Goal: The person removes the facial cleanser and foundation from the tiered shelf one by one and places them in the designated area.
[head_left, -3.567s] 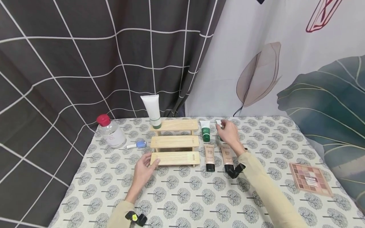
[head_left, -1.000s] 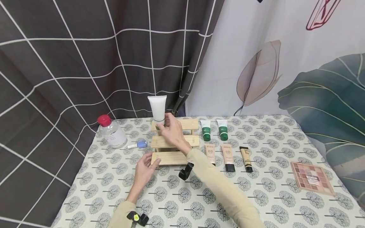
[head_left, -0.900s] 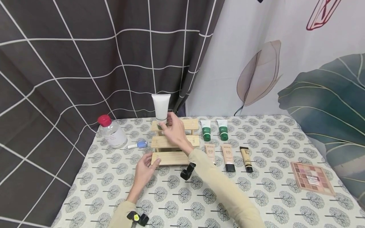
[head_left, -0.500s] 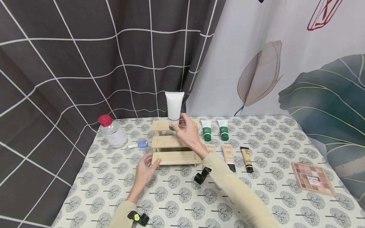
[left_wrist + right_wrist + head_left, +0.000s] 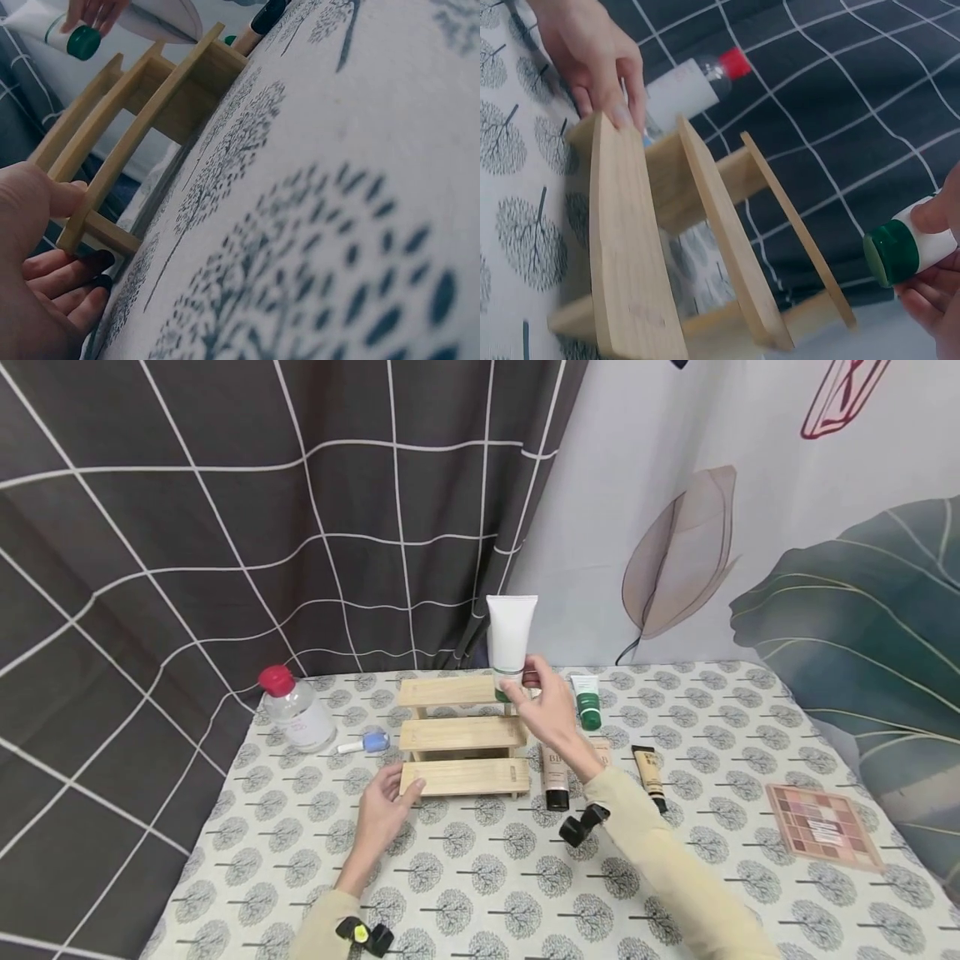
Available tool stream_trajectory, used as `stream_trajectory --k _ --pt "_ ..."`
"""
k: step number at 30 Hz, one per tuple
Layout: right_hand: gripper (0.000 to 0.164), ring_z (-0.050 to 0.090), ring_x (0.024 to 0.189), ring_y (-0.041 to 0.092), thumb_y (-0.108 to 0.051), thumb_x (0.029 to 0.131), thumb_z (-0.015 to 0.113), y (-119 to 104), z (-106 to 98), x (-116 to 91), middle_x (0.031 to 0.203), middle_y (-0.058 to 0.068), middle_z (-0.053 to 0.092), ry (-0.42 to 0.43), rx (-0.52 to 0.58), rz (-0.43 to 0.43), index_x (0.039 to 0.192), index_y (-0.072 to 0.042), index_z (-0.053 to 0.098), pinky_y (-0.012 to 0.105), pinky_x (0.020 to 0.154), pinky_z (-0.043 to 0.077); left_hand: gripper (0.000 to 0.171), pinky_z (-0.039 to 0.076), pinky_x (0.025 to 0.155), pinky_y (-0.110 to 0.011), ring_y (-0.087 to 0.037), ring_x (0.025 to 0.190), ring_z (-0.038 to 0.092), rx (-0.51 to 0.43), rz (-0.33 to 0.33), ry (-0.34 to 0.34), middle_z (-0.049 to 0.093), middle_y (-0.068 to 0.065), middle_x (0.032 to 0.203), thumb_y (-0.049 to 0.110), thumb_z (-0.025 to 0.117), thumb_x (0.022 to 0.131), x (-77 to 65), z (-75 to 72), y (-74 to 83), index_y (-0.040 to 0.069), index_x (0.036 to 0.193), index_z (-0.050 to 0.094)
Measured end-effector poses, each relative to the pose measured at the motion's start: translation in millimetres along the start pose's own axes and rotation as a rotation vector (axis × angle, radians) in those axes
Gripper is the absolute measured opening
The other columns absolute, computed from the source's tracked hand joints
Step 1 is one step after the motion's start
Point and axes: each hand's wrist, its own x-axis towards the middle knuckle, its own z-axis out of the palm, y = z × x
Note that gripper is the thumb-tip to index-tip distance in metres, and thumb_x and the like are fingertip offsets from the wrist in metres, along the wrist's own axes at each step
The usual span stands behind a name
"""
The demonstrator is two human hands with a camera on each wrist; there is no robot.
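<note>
At the left end of a three-step wooden rack (image 5: 464, 733), my left hand (image 5: 379, 814) grips the lowest board, thumb on top and fingers beneath. My right hand (image 5: 552, 714) pinches a large white squeeze tube (image 5: 510, 635) low down, near its green cap (image 5: 895, 251). The tube is upright, cap down, at the right end of the rack's top step. In the right wrist view a gap shows between cap and top board. Behind the right hand, a white-and-green tube (image 5: 587, 702) lies on the table; a second such tube is hidden by that hand.
Two beige BB cream tubes (image 5: 556, 779) lie right of the rack, one partly covered by my arm. Farther right are a gold-and-black tube (image 5: 648, 772) and an eyeshadow palette (image 5: 823, 827). A red-capped bottle (image 5: 303, 717) and a blue nail polish bottle (image 5: 373, 742) are at left.
My right hand left the small green tube, took hold of the large white tube at the top step's left end and carried it right to the other end. The left hand stayed on the rack.
</note>
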Motion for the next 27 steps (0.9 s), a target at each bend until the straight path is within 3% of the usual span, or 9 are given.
stream_trajectory --k 9,15,23,27 --pt "0.041 0.068 0.11 0.037 -0.021 0.096 0.069 23 -39 -6 0.121 0.023 0.068 0.004 0.016 0.088 0.129 -0.001 0.057 0.053 0.105 0.053 0.055 0.047 0.116 -0.047 -0.042 0.129 0.059 0.009 0.019 -0.001 0.063 -0.027 0.132 0.019 0.076 0.091 2.1 -0.6 -2.5 -0.004 0.136 0.054" --pt "0.043 0.069 0.11 0.039 -0.023 0.097 0.068 41 -62 -13 0.122 0.025 0.068 0.024 -0.054 0.109 0.131 0.001 0.055 0.052 0.098 0.058 0.056 0.047 0.115 -0.048 -0.042 0.129 0.059 0.019 0.019 -0.005 0.063 -0.027 0.132 0.02 0.075 0.092 2.1 -1.1 -3.1 -0.004 0.137 0.053" --pt "0.047 0.064 0.114 0.043 -0.024 0.097 0.067 60 -95 -22 0.125 0.028 0.066 0.025 -0.127 0.17 0.134 0.001 0.054 0.06 0.105 0.049 0.056 0.047 0.116 -0.048 -0.042 0.129 0.059 0.011 0.009 -0.004 0.063 -0.027 0.133 0.021 0.076 0.092 1.4 -0.4 -4.2 -0.003 0.137 0.054" --pt "0.05 0.064 0.113 0.042 -0.027 0.099 0.066 70 -108 -26 0.125 0.029 0.065 0.012 -0.164 0.196 0.136 0.002 0.052 0.056 0.099 0.055 0.056 0.047 0.116 -0.048 -0.042 0.129 0.059 0.009 0.013 -0.003 0.063 -0.026 0.133 0.021 0.076 0.091 1.5 -0.6 -3.8 -0.003 0.137 0.054"
